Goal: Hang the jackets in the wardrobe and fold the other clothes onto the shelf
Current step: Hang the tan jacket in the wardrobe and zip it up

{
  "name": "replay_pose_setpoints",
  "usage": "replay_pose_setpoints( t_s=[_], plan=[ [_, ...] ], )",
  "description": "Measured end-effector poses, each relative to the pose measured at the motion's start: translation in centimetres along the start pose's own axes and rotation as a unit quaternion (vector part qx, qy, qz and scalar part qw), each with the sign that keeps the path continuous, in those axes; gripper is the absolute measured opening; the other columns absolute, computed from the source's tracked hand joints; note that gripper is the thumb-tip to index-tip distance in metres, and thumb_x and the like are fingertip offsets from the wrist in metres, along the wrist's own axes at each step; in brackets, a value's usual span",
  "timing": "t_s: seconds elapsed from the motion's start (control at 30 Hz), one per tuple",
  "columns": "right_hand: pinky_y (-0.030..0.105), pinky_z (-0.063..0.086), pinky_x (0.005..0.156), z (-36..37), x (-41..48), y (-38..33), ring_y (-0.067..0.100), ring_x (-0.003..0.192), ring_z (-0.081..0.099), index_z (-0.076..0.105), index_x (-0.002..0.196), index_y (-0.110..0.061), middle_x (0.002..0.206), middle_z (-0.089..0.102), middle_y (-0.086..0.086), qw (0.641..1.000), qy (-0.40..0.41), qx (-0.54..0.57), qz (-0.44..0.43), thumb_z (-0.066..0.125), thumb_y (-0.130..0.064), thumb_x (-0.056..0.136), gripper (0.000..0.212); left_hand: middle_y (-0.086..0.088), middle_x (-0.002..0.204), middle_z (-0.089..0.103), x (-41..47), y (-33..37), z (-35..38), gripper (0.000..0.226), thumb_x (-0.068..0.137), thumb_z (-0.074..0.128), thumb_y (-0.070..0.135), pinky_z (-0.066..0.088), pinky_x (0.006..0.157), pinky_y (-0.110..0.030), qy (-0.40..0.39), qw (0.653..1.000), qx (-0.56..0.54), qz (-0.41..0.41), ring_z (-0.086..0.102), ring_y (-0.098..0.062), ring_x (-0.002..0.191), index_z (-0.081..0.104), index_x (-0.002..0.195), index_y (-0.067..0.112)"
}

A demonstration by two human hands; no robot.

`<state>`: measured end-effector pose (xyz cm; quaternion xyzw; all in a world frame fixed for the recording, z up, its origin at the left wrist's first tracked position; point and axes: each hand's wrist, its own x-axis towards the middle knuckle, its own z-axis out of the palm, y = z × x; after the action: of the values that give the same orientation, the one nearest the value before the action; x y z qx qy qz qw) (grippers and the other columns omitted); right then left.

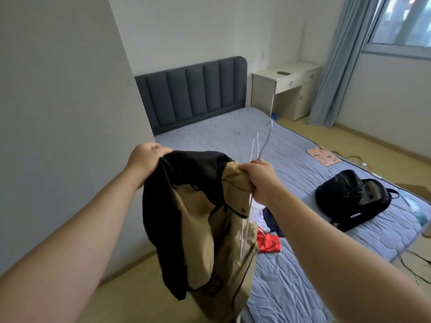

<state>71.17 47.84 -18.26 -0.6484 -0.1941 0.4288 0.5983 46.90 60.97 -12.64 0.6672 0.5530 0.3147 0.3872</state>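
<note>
A black and tan jacket (200, 220) hangs in the air in front of me, over the near corner of the bed. My left hand (145, 163) grips its black shoulder at the top left. My right hand (258, 180) holds the tan collar together with a thin white wire hanger (262, 145), whose hook points up and away. Part of the hanger runs down along the jacket's front. Behind the jacket, red (268, 243), white and dark clothes lie in a small pile on the bed. No wardrobe or shelf is in view.
The bed (291, 159) has a blue-grey quilted cover and a dark padded headboard (193, 94). A black backpack (352, 199) lies open on it, with a pink card (324, 156) beyond. A white wall panel (58, 113) stands at my left. A desk (286, 87), curtain and window are at the back right. Cables lie on the floor.
</note>
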Motion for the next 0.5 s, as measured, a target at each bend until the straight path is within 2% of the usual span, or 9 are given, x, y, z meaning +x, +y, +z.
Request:
replay_pose_setpoints(
  t_s=[0.07, 0.1, 0.13, 0.2, 0.23, 0.3, 0.37, 0.43, 0.5],
  plan=[
    [0.030, 0.053, 0.065, 0.3, -0.4, -1.4, 0.021, 0.076, 0.060, 0.053, 0.080, -0.024, 0.084, 0.059, 0.006, 1.000, 0.013, -0.005, -0.027, 0.071, -0.016, 0.090, 0.022, -0.010, 0.109, 0.067, -0.4, -0.3, 0.9, 0.023, 0.089, 0.069, 0.030, 0.047, 0.084, -0.035, 0.061, 0.973, 0.219, 0.036, 0.063, -0.030, 0.099, 0.069, 0.102, 0.011],
    [0.032, 0.055, 0.067, 0.5, -0.8, -1.9, 0.022, 0.078, 0.060, 0.053, 0.081, -0.024, 0.086, 0.059, 0.007, 0.999, 0.013, -0.009, -0.039, 0.068, -0.016, 0.093, 0.020, -0.011, 0.117, 0.062, -0.9, -0.2, 1.6, 0.021, 0.092, 0.067, 0.025, 0.048, 0.089, -0.037, 0.087, 0.957, 0.266, 0.078, 0.061, -0.031, 0.103, 0.067, 0.110, 0.014],
    [0.034, 0.059, 0.072, 0.9, -1.2, -2.4, 0.022, 0.079, 0.061, 0.054, 0.083, -0.024, 0.088, 0.059, 0.008, 0.999, 0.008, -0.016, -0.050, 0.066, -0.016, 0.094, 0.019, -0.010, 0.117, 0.061, -1.8, 0.2, 2.5, 0.020, 0.092, 0.067, 0.021, 0.050, 0.090, -0.038, 0.103, 0.948, 0.266, 0.141, 0.061, -0.029, 0.102, 0.066, 0.111, 0.016],
    [0.044, 0.060, 0.085, 2.0, -2.1, -3.1, 0.025, 0.083, 0.062, 0.054, 0.088, -0.022, 0.094, 0.061, 0.013, 0.997, -0.011, -0.043, -0.067, 0.063, -0.017, 0.096, 0.013, 0.000, 0.100, 0.065, -3.8, 1.4, 4.4, 0.010, 0.089, 0.070, 0.022, 0.055, 0.082, -0.034, 0.070, 0.943, 0.196, 0.259, 0.063, -0.016, 0.087, 0.068, 0.098, 0.024],
    [0.050, 0.059, 0.088, 2.5, -2.6, -3.4, 0.026, 0.086, 0.064, 0.054, 0.090, -0.020, 0.097, 0.062, 0.016, 0.996, -0.022, -0.054, -0.072, 0.061, -0.016, 0.097, 0.011, 0.007, 0.092, 0.068, -4.9, 2.0, 5.5, 0.006, 0.088, 0.071, 0.030, 0.056, 0.076, -0.031, 0.012, 0.952, 0.140, 0.272, 0.064, -0.008, 0.080, 0.068, 0.092, 0.029],
    [0.055, 0.058, 0.090, 3.3, -3.5, -3.9, 0.032, 0.095, 0.068, 0.052, 0.091, -0.018, 0.105, 0.065, 0.021, 0.995, -0.037, -0.061, -0.075, 0.057, -0.013, 0.098, 0.010, 0.011, 0.092, 0.072, -6.7, 2.9, 7.6, 0.023, 0.086, 0.069, 0.050, 0.059, 0.075, -0.028, -0.118, 0.970, 0.033, 0.209, 0.068, -0.004, 0.083, 0.066, 0.100, 0.033],
    [0.054, 0.059, 0.089, 3.3, -4.0, -4.6, 0.035, 0.100, 0.069, 0.053, 0.093, -0.016, 0.108, 0.066, 0.022, 0.996, -0.037, -0.049, -0.072, 0.056, -0.012, 0.099, 0.008, 0.015, 0.102, 0.071, -7.3, 3.1, 8.8, 0.042, 0.086, 0.064, 0.064, 0.060, 0.077, -0.024, -0.157, 0.972, -0.005, 0.172, 0.069, -0.005, 0.093, 0.061, 0.115, 0.033],
    [0.050, 0.060, 0.088, 2.6, -4.1, -5.3, 0.030, 0.094, 0.070, 0.056, 0.096, -0.015, 0.103, 0.067, 0.017, 0.995, -0.032, -0.055, -0.075, 0.058, -0.017, 0.099, 0.004, 0.017, 0.106, 0.071, -7.2, 2.9, 9.2, 0.053, 0.083, 0.065, 0.064, 0.057, 0.075, -0.018, -0.211, 0.964, -0.070, 0.147, 0.069, -0.006, 0.100, 0.058, 0.124, 0.032],
    [0.050, 0.061, 0.087, 1.7, -4.2, -5.8, 0.026, 0.085, 0.069, 0.057, 0.098, -0.013, 0.096, 0.066, 0.014, 0.995, -0.040, -0.052, -0.074, 0.064, -0.019, 0.095, 0.010, 0.016, 0.112, 0.071, -6.9, 2.5, 9.7, 0.048, 0.086, 0.072, 0.051, 0.058, 0.080, -0.020, -0.269, 0.945, -0.128, 0.133, 0.069, -0.007, 0.106, 0.057, 0.127, 0.031]
  ],
)
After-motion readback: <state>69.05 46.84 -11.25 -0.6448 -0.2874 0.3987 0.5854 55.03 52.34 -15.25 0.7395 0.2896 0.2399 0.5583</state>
